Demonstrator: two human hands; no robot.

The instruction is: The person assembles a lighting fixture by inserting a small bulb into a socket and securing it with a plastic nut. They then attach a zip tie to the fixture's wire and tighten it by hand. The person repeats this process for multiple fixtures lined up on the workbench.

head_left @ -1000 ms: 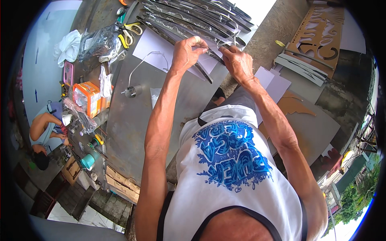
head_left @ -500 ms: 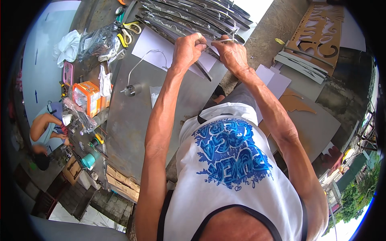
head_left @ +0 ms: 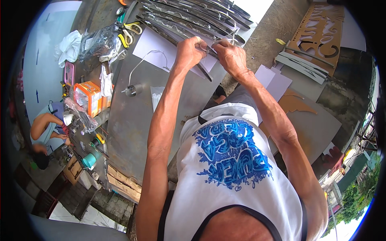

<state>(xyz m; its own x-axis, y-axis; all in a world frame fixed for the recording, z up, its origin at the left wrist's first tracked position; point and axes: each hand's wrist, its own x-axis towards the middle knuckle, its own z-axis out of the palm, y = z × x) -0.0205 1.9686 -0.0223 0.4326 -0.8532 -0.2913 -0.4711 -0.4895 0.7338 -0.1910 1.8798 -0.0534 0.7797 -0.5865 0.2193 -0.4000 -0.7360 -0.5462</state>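
Note:
At the near end of a row of long dark strips (head_left: 177,24), my two hands work close together, fingers pinched. My left hand (head_left: 190,52) is closed at a thin pale wire that passes between the hands. A loop of this white wire (head_left: 232,30) rises past my right hand (head_left: 230,58), whose fingertips are also closed on it. Beneath both hands runs the nearest dark strip (head_left: 204,71), its end sticking out below them over a white sheet (head_left: 149,50). The fingertips and exact grip are partly hidden.
Left on the metal table (head_left: 128,132) are a small metal cup with a wire (head_left: 131,90), yellow-handled scissors (head_left: 128,34), a black plastic bag (head_left: 96,44) and an orange box (head_left: 90,96). Another person (head_left: 48,124) sits far left. Brown cut-out panels (head_left: 313,30) lie at right.
My hands have shifted slightly down and nearer each other. The right hand's fingers have curled in, and the wire beside it has changed its bend.

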